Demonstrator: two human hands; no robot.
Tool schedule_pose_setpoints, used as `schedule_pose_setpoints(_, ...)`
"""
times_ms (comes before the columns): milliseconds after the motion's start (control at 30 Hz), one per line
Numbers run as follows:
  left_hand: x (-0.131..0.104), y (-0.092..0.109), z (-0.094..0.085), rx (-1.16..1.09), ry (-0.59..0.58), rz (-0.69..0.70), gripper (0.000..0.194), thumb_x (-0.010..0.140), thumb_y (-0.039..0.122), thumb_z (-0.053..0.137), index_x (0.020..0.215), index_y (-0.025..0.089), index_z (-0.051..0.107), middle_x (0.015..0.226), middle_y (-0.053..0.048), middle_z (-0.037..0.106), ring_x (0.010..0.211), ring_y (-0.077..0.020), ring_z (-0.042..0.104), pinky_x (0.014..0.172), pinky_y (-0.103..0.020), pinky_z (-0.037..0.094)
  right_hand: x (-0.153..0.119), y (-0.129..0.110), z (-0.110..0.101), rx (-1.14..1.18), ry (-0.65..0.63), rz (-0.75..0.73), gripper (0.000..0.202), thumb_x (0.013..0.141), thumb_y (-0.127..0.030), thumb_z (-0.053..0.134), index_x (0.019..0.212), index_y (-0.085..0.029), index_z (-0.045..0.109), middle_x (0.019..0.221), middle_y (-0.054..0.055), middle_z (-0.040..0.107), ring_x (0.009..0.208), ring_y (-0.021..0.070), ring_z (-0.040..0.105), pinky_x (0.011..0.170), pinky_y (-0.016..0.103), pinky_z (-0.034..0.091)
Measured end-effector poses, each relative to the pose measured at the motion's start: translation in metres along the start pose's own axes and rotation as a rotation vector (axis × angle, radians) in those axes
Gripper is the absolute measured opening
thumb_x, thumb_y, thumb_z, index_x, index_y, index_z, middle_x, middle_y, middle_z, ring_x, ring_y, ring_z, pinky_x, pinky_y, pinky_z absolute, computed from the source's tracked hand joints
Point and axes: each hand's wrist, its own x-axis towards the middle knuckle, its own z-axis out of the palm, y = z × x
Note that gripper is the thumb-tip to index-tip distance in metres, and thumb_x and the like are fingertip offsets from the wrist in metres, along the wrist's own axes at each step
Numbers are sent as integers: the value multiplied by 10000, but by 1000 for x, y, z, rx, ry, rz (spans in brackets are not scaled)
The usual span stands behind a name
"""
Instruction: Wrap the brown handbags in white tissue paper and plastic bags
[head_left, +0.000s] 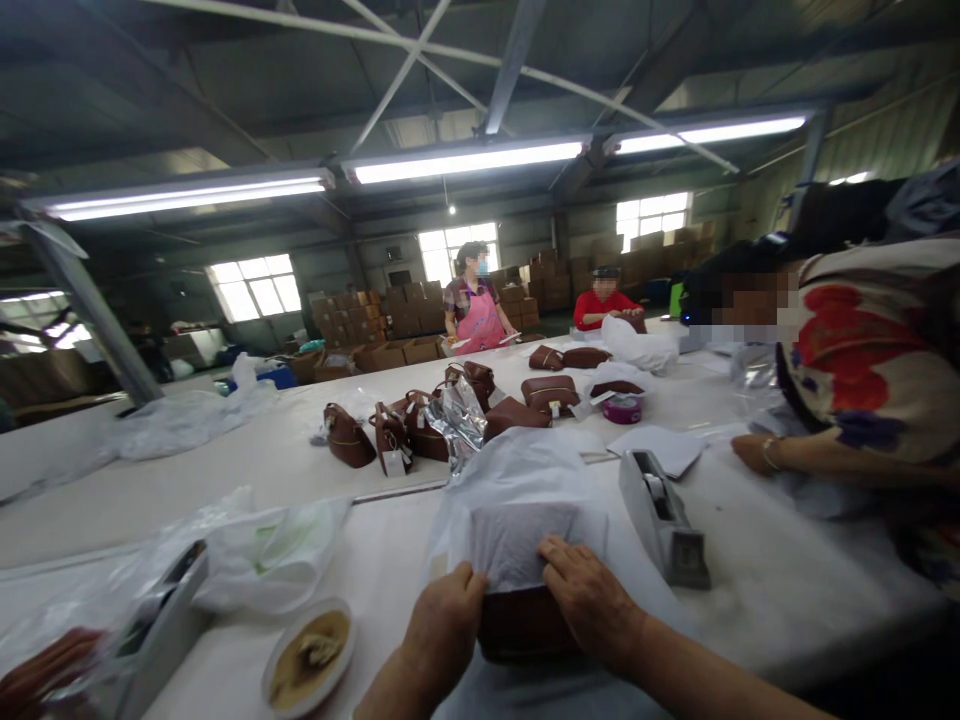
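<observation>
Work table (780,540): stretched beneath and around the brown bag (525,625), with loose plastic sheets (180,425) well to the left of that bag and beyond it.

Co-worker (862,350): leaned over the surface to the right of the brown bag, well apart from it.

White paper (510,455): lay under and beyond the brown bag and reached over its upper part. Seemed best worked with light, even fingertip pressure: drawn snug to the bag's edge, smoothed outward from the middle, held level at both corners, and never pulled hard enough to tear.

Group of bags (427,425): stood or lay beyond the brown bag, mostly to its left, with crumpled silver foil (461,420) among them.

Brown bag: lay between the two hands, covered above by paper and bare on the near face.

Tape dispenser (660,520): stood to the right of the brown bag, near but not touching.

Right hand (589,600): rested at the bag's upper right, fingers spread over the paper; gripping or merely pressing, could not be told.

Left hand (446,610): appeared pinched on the paper at the bag's upper left corner, apart from the right.

Bowl (347,655): sat to the left of the brown bag, with tan contents.
</observation>
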Motion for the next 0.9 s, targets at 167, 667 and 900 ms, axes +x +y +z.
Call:
schedule_pose_setpoints(167,22,-14,-23,-371,53,-4,196,913,358,512,890,241,667,820,-22,685,788,-163,647,757,-269,498,-1,2,1,-17,-20,-20,246,831,-22,511,978,-163,649,1257,93,679,1186,267,611,945,372,473)
schedule_pose_setpoints(667,68,-46,27,-309,152,-717,412,972,231,315,1243,77,584,1139,-169,736,1057,-191,699,910,-281,509,-7,3,15,44,13,-3,261,810,-31,534,983,-193,641,1229,57,697,1197,249,603,948,363,460)
schedule_pose_setpoints(900,68,-25,-12,-107,181,-570,286,894,126,424,1051,113,663,1137,-187,682,1125,-300,632,977,-441,481,-2,0,8,-14,-26,-1,188,830,-47,577,925,-183,665,1185,78,715,1145,264,634,859,350,497)
